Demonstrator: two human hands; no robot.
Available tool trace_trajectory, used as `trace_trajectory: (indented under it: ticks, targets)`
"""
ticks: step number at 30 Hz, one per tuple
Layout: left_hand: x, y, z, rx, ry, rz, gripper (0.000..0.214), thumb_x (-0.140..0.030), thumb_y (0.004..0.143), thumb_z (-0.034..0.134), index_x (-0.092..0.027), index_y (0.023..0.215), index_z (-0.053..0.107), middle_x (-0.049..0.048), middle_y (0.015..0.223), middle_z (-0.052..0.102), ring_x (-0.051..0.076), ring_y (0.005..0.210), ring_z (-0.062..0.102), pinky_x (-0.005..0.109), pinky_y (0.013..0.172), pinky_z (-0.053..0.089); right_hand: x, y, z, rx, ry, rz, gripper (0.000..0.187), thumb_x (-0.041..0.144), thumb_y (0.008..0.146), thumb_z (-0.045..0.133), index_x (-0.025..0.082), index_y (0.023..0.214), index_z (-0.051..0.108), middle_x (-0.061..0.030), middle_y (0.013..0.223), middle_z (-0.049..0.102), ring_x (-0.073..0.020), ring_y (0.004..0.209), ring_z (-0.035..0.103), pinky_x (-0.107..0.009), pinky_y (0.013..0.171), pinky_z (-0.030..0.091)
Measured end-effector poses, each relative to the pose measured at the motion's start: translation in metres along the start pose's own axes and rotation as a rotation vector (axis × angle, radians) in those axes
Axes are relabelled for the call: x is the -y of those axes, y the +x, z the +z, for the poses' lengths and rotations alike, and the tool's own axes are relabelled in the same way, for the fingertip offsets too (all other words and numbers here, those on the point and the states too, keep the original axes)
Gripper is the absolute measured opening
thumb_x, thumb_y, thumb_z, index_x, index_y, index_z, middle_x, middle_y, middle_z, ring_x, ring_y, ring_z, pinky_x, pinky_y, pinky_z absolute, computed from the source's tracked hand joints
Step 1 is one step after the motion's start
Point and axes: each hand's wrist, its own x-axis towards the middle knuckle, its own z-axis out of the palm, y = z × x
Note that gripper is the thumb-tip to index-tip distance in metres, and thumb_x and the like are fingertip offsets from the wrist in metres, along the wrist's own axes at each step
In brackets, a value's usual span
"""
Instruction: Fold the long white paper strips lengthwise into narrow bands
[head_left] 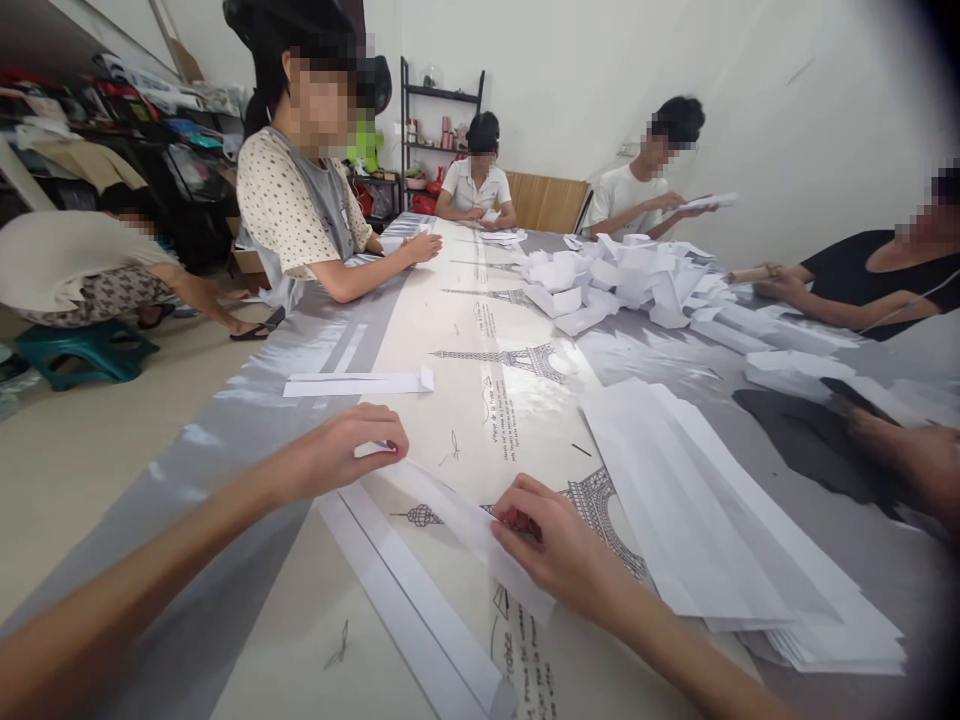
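Observation:
A narrow white paper strip (442, 495) is stretched slantwise above the table between my two hands. My left hand (367, 445) pinches its far end between thumb and fingers. Closer to me, my right hand (544, 530) grips the strip's edge with thumb and fingertips. Below the strip lies a long folded white paper (412, 600) with a dark lengthwise line. Beyond my left hand rests another folded paper strip (356, 383) with a small upturned flap at its right end. To the right of my right hand lies a fanned stack of white paper sheets (720, 520).
The table's cloth (420, 345) bears Eiffel Tower prints. A heap of folded white papers (622, 275) covers the far right side. Several people sit or stand around the table, some handling paper. At the left, someone bends low on a green stool (86, 350).

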Motion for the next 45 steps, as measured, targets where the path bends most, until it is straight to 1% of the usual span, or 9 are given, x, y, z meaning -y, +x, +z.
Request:
trace_trajectory:
  ticks: [4, 7, 11, 16, 21, 24, 28, 35, 45]
  targets:
    - [0.003, -0.004, 0.016, -0.194, 0.123, 0.108, 0.027, -0.026, 0.106, 0.045, -0.021, 0.089, 0.065, 0.0073, 0.099, 0.066, 0.02, 0.095, 0.06, 0.034, 0.086, 0.046, 0.004, -0.004, 0.003, -0.189, -0.371, -0.292, 0.024, -0.001, 0.092, 0.05, 0.018, 0.083, 0.06, -0.0054, 0.086, 0.061, -0.0172, 0.071, 0.058, -0.028, 0.056, 0.047]
    - [0.006, -0.008, 0.025, -0.114, 0.173, 0.136, 0.029, -0.021, 0.107, 0.039, -0.021, 0.091, 0.063, 0.0071, 0.1, 0.065, 0.019, 0.093, 0.059, 0.032, 0.084, 0.045, 0.009, -0.007, 0.01, -0.134, -0.597, -0.44, 0.031, -0.011, 0.084, 0.047, 0.015, 0.086, 0.063, -0.0079, 0.087, 0.062, -0.0209, 0.076, 0.06, -0.032, 0.06, 0.051]
    - [-0.001, -0.012, 0.024, 0.046, 0.131, 0.074, 0.019, -0.03, 0.105, 0.048, -0.022, 0.1, 0.064, 0.0064, 0.107, 0.065, 0.019, 0.095, 0.061, 0.029, 0.083, 0.048, 0.008, -0.007, 0.011, -0.044, -0.386, -0.281, 0.018, 0.007, 0.092, 0.059, 0.019, 0.079, 0.062, -0.007, 0.094, 0.062, -0.0188, 0.075, 0.063, -0.03, 0.058, 0.054]
    - [-0.021, -0.01, 0.049, -0.137, 0.399, -0.028, 0.035, -0.032, 0.106, 0.043, -0.018, 0.081, 0.062, 0.0087, 0.095, 0.064, 0.023, 0.087, 0.059, 0.038, 0.081, 0.049, -0.002, -0.005, 0.009, -0.117, -0.171, 0.024, 0.022, 0.013, 0.087, 0.066, 0.023, 0.106, 0.061, -0.0092, 0.113, 0.063, -0.0258, 0.097, 0.067, -0.037, 0.07, 0.061]
    - [-0.026, -0.005, 0.074, -0.179, 0.375, -0.094, 0.028, -0.022, 0.107, 0.033, -0.017, 0.112, 0.061, 0.0105, 0.116, 0.064, 0.024, 0.103, 0.059, 0.04, 0.089, 0.051, -0.006, -0.001, 0.007, -0.059, -0.022, 0.135, 0.022, 0.013, 0.091, 0.06, 0.023, 0.11, 0.063, -0.0066, 0.104, 0.063, -0.0216, 0.087, 0.068, -0.035, 0.071, 0.06]
    - [-0.018, -0.005, 0.07, -0.178, 0.28, 0.044, 0.032, -0.017, 0.108, 0.034, -0.019, 0.135, 0.051, 0.0103, 0.133, 0.06, 0.024, 0.125, 0.053, 0.042, 0.106, 0.044, -0.01, -0.001, 0.004, -0.057, 0.015, 0.088, 0.019, 0.008, 0.091, 0.057, 0.022, 0.099, 0.066, -0.0035, 0.094, 0.062, -0.0177, 0.077, 0.066, -0.032, 0.069, 0.058]
    - [-0.013, -0.005, 0.061, -0.158, 0.343, 0.162, 0.038, -0.006, 0.105, 0.034, -0.02, 0.133, 0.055, 0.0101, 0.118, 0.066, 0.023, 0.115, 0.058, 0.048, 0.111, 0.039, -0.018, -0.004, 0.005, -0.063, -0.054, -0.123, 0.024, 0.011, 0.098, 0.049, 0.022, 0.105, 0.069, -0.0054, 0.1, 0.065, -0.0166, 0.076, 0.066, -0.031, 0.066, 0.057]
    - [-0.02, -0.011, 0.05, -0.056, 0.534, 0.301, 0.032, -0.004, 0.104, 0.037, -0.019, 0.118, 0.062, 0.0087, 0.104, 0.068, 0.021, 0.1, 0.063, 0.036, 0.091, 0.051, -0.031, -0.02, -0.002, -0.009, -0.262, -0.52, 0.045, 0.002, 0.102, 0.039, 0.015, 0.143, 0.054, -0.0114, 0.137, 0.065, -0.0227, 0.124, 0.062, -0.042, 0.099, 0.058]
    - [-0.016, -0.014, 0.043, -0.092, 0.443, 0.392, 0.026, -0.008, 0.106, 0.041, -0.016, 0.12, 0.061, 0.0092, 0.114, 0.072, 0.02, 0.109, 0.065, 0.033, 0.093, 0.054, -0.047, -0.034, 0.001, 0.099, -0.267, -0.517, 0.058, 0.001, 0.101, 0.044, 0.019, 0.156, 0.039, -0.0081, 0.154, 0.052, -0.0228, 0.143, 0.047, -0.046, 0.112, 0.051]
